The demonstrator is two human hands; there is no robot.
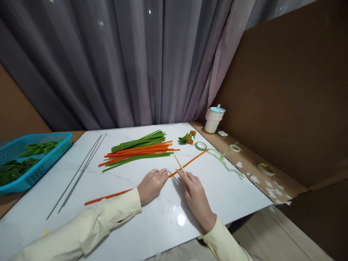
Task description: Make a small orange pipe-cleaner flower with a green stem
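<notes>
My left hand [153, 185] is closed at the near end of an orange pipe cleaner [196, 157], its fingertips pinched together. In my right hand [196, 197] is a thin wooden stick [179, 162], held between thumb and fingers and slanting up to the left across the pipe cleaner. The two hands are close together over the white board, and the exact grip at the pipe cleaner's end is partly hidden. Another orange length [107, 197] lies beside my left forearm. Beyond my hands lie bundles of green pipe cleaners [141, 141] and orange pipe cleaners [138, 149].
Dark thin rods [81, 170] lie at left, near a blue basket [54, 159] of green leafy pieces. Small orange-green pieces [187, 137], green tape [201, 146] and a loose green strip [227, 165] are at right. A lidded cup [214, 121], tape roll [266, 169] and white scraps [269, 184] stand beyond.
</notes>
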